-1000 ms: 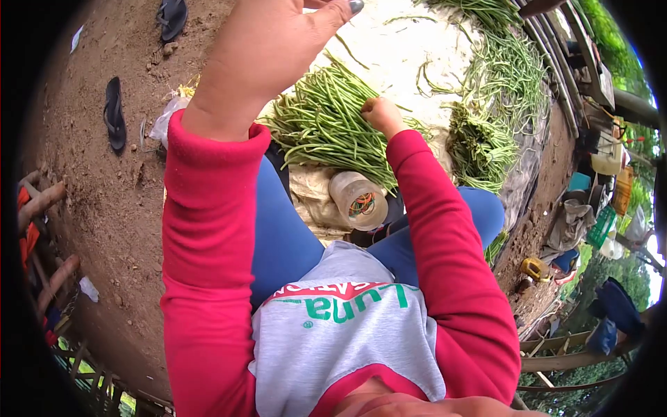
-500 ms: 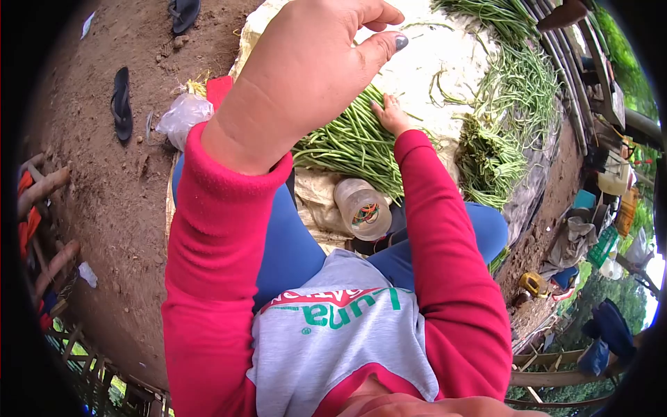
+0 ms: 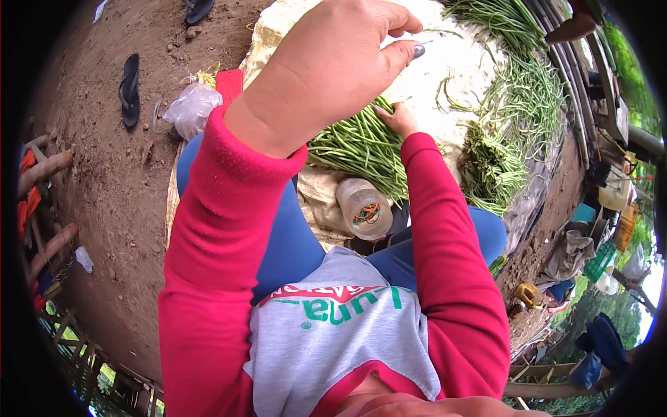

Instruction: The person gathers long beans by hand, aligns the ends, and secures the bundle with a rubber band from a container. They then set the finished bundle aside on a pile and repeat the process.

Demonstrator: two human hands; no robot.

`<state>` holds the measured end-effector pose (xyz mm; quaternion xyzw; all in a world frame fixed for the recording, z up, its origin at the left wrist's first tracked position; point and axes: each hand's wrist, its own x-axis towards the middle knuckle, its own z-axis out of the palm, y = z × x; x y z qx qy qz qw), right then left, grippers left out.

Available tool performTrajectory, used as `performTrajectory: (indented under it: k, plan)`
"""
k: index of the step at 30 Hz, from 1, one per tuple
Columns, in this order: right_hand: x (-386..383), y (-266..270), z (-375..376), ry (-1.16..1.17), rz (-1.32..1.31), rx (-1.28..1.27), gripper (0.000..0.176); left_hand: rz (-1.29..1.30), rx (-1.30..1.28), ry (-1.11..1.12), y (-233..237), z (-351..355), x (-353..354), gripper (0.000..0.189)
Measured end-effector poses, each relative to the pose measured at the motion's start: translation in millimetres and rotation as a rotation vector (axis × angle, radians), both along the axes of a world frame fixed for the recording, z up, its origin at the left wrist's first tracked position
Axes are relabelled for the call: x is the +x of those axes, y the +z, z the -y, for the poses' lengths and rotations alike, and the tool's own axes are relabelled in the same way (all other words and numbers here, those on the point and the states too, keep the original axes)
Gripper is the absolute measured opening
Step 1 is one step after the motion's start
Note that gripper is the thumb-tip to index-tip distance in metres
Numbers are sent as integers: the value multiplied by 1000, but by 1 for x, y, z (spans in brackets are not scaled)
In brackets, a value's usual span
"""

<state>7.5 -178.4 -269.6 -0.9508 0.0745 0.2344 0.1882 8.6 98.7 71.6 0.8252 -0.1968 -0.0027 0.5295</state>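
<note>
My left hand point(image 3: 347, 59) is raised close to the camera, palm down. Its thumb and index fingertips are apart, and nothing clearly shows between them. Lower down, my right hand point(image 3: 401, 120) is at the upper right edge of a heap of long green beans point(image 3: 358, 147), with the thumb over the beans and the other fingers curled at their side. A clear plastic container point(image 3: 356, 197) holding coloured rubber bands point(image 3: 367, 214) lies tilted between the heap and my legs.
More beans point(image 3: 531, 97) and a darker bundle point(image 3: 490, 167) lie on the pale sheet point(image 3: 445, 66) at the right. At the left are a plastic bag point(image 3: 192, 111), a red object point(image 3: 229, 85) and black sandals point(image 3: 130, 90) on the dirt. Poles point(image 3: 568, 90) border the right side.
My left hand has shifted slightly right and down in view. The fingers of my right hand, stretched out before, now look more curled at the beans. The surroundings have shifted slightly.
</note>
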Motion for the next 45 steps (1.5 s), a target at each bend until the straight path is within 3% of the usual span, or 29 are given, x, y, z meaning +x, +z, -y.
performTrajectory:
  k: [5,9,11,15,16,19,24,26,28,29,33,35,37,41,45]
  plan:
    - [6,15,2,29,-226,-19,89,282,41,7,2,-3,-4,28]
    - [0,23,4,-54,-199,105,85,286,21,17,1,-4,-2,27]
    - [1,14,16,-135,-232,275,78,71,20,-1,2,-4,-1,27]
    - [4,16,27,-77,-275,439,70,85,38,0,0,-5,-1,26]
    - [7,19,27,-76,-274,437,70,154,71,-10,-2,-6,-1,26]
    - [17,37,21,136,-270,78,60,275,140,-21,-9,-6,2,26]
    - [12,50,14,168,-225,-14,56,466,232,-9,-18,-11,2,28]
    - [5,57,6,171,-217,-33,57,463,265,-5,-19,-11,1,29]
    - [-2,70,-1,265,-200,-91,51,426,253,-11,-19,-11,-1,30]
    - [-4,78,-4,205,-241,-18,42,386,251,-20,-20,-11,-1,32]
    - [1,106,-7,263,-155,-112,35,433,246,37,-28,-11,-4,28]
    - [0,117,3,235,-115,-23,37,45,102,17,-24,-12,-12,32]
    - [-1,133,9,78,-218,162,39,86,148,20,-29,-15,-10,33]
    - [-14,172,16,27,-222,142,33,86,224,11,-38,-16,-13,34]
    - [-21,197,36,-69,-154,362,40,150,290,-16,-46,-12,-18,32]
